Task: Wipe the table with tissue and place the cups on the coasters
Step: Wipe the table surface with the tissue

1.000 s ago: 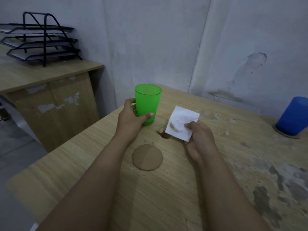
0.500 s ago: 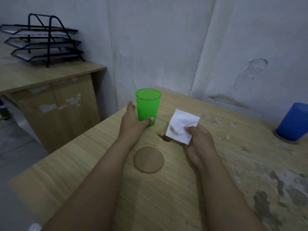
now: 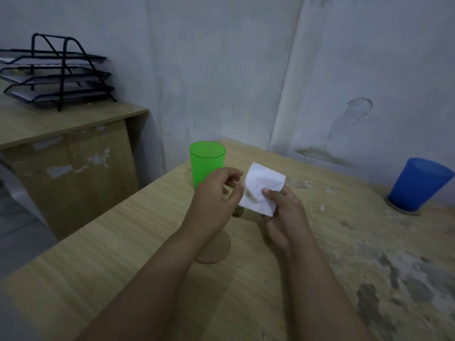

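Down at the near edge, two bare forearms reach in from six o'clock over the wooden table (image 3: pixel 103 262), whose grain runs from seven o'clock up toward one o'clock. Just past the left forearm lies a round cork-coloured coaster (image 3: pixel 216 249), flat on the wood and half hidden under the wrist.

Up at the centre now — the right hand (image 3: pixel 283 212) grips the tissue (image 3: pixel 263 188), thumb pressed onto its face, fingers curled behind it. The tissue is a folded white square held up off the table, tilted like a diamond, its long diagonal running from seven o'clock to one o'clock, with a brownish smear on the side facing the camera. The left hand (image 3: pixel 216 193) is at the tissue's nine o'clock edge, fingers curled in toward it; thumb and fingertips sit right at that edge, but I cannot tell whether they actually pinch it or only touch.

Behind the left hand, at eleven o'clock from it, the green cup (image 3: pixel 206 163) stands upright on the bare table, mouth up, free of both hands and off the coaster. Crumbs and pale flecks dot the wood at three o'clock of the tissue, with darker patches further right.

Far out at three o'clock — the blue cup (image 3: pixel 418 185), upright, mouth up, seated on a second coaster (image 3: pixel 401 211) near the wall. Off at ten o'clock, a black wire tray rack (image 3: pixel 56 75) sits on a separate desk (image 3: pixel 61 124).
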A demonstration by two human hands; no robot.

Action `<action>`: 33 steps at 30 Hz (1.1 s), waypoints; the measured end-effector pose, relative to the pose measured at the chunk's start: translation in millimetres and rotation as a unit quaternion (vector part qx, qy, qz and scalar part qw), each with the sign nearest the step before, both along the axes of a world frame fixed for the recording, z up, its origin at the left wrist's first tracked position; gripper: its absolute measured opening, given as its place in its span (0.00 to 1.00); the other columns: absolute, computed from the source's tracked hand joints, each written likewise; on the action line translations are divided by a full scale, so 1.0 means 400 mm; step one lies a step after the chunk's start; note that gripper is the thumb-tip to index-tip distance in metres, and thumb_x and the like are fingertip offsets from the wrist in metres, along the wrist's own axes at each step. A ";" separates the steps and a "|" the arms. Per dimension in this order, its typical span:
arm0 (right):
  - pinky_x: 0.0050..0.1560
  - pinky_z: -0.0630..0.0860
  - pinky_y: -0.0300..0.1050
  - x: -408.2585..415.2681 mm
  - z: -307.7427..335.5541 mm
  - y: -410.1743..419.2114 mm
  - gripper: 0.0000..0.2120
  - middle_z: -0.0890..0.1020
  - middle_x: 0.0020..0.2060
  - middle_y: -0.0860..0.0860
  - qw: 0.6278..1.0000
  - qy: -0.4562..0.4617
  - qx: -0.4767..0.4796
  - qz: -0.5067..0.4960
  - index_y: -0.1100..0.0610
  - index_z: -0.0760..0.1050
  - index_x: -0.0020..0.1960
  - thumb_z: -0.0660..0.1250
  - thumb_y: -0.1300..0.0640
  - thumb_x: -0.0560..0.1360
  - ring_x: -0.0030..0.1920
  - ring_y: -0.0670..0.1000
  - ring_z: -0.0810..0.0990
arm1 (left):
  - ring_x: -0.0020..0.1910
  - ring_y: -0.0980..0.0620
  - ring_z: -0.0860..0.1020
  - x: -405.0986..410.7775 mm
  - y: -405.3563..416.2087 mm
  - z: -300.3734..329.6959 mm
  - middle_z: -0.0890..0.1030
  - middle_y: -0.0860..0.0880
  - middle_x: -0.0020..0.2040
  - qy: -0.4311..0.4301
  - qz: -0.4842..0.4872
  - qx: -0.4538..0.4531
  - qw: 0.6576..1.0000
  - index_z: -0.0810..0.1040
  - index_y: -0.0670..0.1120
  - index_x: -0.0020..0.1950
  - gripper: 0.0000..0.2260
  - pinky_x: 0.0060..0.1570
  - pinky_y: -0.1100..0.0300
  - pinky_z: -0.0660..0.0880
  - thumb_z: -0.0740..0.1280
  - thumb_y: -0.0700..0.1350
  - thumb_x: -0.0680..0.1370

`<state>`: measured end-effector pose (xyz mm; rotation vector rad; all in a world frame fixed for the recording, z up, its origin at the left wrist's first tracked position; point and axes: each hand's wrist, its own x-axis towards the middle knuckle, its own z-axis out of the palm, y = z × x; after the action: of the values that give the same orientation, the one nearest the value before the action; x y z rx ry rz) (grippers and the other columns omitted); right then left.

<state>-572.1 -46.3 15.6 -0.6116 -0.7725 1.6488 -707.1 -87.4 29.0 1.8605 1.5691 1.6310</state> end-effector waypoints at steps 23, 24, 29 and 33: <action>0.48 0.75 0.51 0.016 0.001 0.002 0.09 0.80 0.42 0.60 0.999 0.010 -0.026 0.031 0.62 0.76 0.44 0.57 0.60 0.75 0.44 0.58 0.78 | 0.40 0.60 0.81 -0.021 0.031 -0.019 0.84 0.58 0.39 -0.170 -0.102 -0.102 0.975 0.82 0.51 0.40 0.20 0.40 0.66 0.76 0.62 0.27 0.73; 0.48 0.77 0.52 0.016 0.000 0.003 0.09 0.80 0.43 0.61 0.999 -0.005 -0.037 0.036 0.61 0.76 0.46 0.60 0.57 0.76 0.44 0.58 0.79 | 0.41 0.59 0.81 -0.018 0.028 -0.020 0.84 0.58 0.40 -0.144 -0.093 -0.088 0.981 0.82 0.52 0.40 0.20 0.41 0.67 0.76 0.62 0.27 0.72; 0.37 0.82 0.50 0.006 -0.001 -0.012 0.24 0.79 0.54 0.65 0.992 -0.079 -0.048 0.085 0.65 0.75 0.57 0.68 0.51 0.67 0.50 0.66 0.81 | 0.47 0.55 0.81 -0.013 0.024 -0.028 0.83 0.58 0.43 -0.083 -0.054 -0.032 0.995 0.82 0.57 0.41 0.22 0.47 0.57 0.76 0.63 0.28 0.71; 0.33 0.81 0.46 0.007 -0.001 -0.011 0.15 0.83 0.47 0.62 0.993 -0.073 -0.029 0.091 0.65 0.78 0.54 0.63 0.55 0.75 0.44 0.63 0.83 | 0.47 0.61 0.80 -0.018 0.027 -0.027 0.82 0.62 0.43 -0.066 -0.047 -0.003 0.997 0.83 0.52 0.41 0.20 0.48 0.64 0.75 0.62 0.27 0.68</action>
<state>-569.1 -50.6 15.1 -0.7265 -0.9099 1.8135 -714.4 -76.6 18.2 1.7566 1.4099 1.6679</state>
